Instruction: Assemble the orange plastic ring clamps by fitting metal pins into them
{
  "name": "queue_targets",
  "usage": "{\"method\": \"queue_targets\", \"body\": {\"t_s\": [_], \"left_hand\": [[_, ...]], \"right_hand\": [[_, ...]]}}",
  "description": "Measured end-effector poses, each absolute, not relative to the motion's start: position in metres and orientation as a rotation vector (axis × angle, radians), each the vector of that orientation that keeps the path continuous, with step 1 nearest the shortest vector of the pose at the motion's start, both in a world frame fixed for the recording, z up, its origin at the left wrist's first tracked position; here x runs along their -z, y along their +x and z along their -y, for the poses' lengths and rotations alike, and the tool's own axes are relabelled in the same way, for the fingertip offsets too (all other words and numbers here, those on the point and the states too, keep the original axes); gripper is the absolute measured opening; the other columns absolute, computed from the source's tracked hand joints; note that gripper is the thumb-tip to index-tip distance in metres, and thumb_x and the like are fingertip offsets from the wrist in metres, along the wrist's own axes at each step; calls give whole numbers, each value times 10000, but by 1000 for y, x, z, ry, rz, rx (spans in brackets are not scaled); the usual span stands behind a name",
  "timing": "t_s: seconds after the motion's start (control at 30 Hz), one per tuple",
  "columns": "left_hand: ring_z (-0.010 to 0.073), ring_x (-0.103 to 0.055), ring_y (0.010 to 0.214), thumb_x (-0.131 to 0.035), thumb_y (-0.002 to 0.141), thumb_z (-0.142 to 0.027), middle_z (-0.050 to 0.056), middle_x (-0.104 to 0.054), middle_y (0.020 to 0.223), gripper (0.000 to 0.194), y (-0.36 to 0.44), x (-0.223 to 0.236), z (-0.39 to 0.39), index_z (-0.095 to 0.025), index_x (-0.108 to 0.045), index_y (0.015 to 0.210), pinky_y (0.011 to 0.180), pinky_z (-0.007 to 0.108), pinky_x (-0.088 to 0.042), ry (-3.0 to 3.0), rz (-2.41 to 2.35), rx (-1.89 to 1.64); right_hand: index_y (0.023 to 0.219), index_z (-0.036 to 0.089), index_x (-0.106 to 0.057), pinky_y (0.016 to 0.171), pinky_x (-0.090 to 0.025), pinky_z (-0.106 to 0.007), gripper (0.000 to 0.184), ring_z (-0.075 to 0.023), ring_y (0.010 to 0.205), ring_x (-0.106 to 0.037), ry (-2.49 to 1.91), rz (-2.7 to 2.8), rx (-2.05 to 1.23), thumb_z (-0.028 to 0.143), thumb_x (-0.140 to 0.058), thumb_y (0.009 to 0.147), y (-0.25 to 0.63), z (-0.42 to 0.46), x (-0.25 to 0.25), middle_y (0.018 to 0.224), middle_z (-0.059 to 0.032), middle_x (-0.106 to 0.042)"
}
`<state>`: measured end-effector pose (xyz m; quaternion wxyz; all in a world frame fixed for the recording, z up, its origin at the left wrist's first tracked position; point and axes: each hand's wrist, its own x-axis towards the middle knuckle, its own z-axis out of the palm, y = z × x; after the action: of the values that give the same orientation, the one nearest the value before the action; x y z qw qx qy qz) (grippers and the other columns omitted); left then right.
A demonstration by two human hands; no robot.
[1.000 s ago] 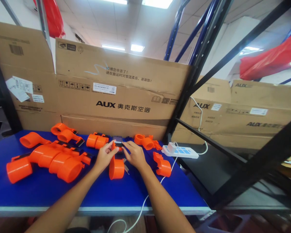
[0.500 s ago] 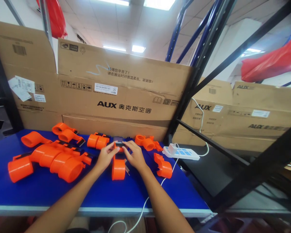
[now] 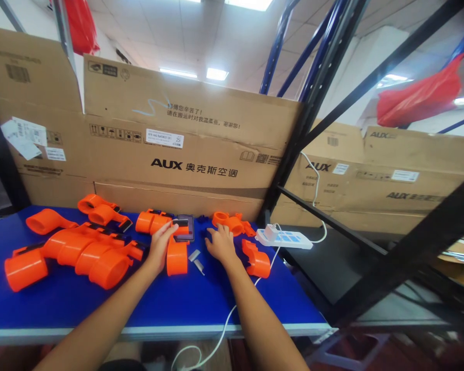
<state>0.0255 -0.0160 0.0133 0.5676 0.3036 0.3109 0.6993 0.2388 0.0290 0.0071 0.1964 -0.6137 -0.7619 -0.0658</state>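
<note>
My left hand (image 3: pixel 160 247) is closed on an orange tape dispenser (image 3: pixel 177 258), gripping its upper end beside a black piece. The dispenser's round ring points toward me, near the blue table's surface. To its right, my right hand (image 3: pixel 219 244) is apart from it, palm down with fingers spread. Small dark parts (image 3: pixel 203 219) lie just beyond those fingers. Behind the held dispenser is a dark rectangular box (image 3: pixel 191 229), partly covered. Thin metal strips (image 3: pixel 196 262) rest on the table between my hands.
Several orange dispensers (image 3: pixel 87 255) are grouped at the left, with others (image 3: pixel 234 224) at the back right and one (image 3: pixel 258 262) nearer. A white power strip (image 3: pixel 284 238) and its cable lie at the right. Cardboard (image 3: pixel 201 149) walls the back; a black rack post (image 3: pixel 290 144) stands right.
My right hand has let go of the dispenser and moved right, its fingers spreading. My left hand keeps hold and has shifted slightly left. The dark box and metal strips show more fully.
</note>
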Motion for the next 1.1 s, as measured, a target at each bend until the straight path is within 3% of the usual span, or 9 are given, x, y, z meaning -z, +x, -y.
{"method": "queue_targets", "body": {"t_s": [0.23, 0.43, 0.83, 1.0, 1.1], "left_hand": [[176, -690, 689, -868, 663, -370, 26, -721, 759, 480, 29, -16, 22, -138, -728, 1059, 602, 248, -537, 757, -727, -1637], [184, -690, 699, -874, 650, -367, 24, -712, 742, 488, 28, -16, 22, -143, -731, 1059, 610, 255, -538, 764, -736, -1635], [177, -689, 702, -881, 633, -371, 45, -744, 832, 511, 28, -15, 20, -145, -736, 1069, 622, 259, -539, 766, -759, -1642], [174, -683, 687, -880, 634, -375, 45, -746, 840, 500, 28, -13, 17, -146, -736, 1055, 616, 258, -533, 768, -762, -1642], [180, -689, 685, -883, 621, -382, 52, -751, 858, 499, 28, -11, 16, -148, -738, 1038, 623, 268, -539, 774, -736, -1633]], "right_hand": [[1115, 241, -702, 977, -320, -473, 256, -344, 1179, -447, -1722, 2167, 141, 354, -634, 895, 237, -30, -7, 1247, -158, -575], [1249, 227, -631, 968, -313, -475, 405, -350, 1189, -441, -1712, 2217, 148, 382, -657, 875, 238, -31, -4, 1260, -167, -574], [1016, 221, -641, 929, -315, -419, 137, -266, 1076, -514, -1626, 2303, -5, 272, -642, 889, 237, -30, -6, 1091, -84, -639], [1079, 222, -609, 901, -407, -331, 257, -201, 1022, -566, -1433, 2287, -90, 130, -639, 840, 236, -32, -5, 1110, -56, -579], [1135, 220, -603, 933, -458, -336, 358, -200, 1033, -589, -1223, 2189, -116, 66, -599, 811, 234, -33, -8, 1122, -64, -594]]}}
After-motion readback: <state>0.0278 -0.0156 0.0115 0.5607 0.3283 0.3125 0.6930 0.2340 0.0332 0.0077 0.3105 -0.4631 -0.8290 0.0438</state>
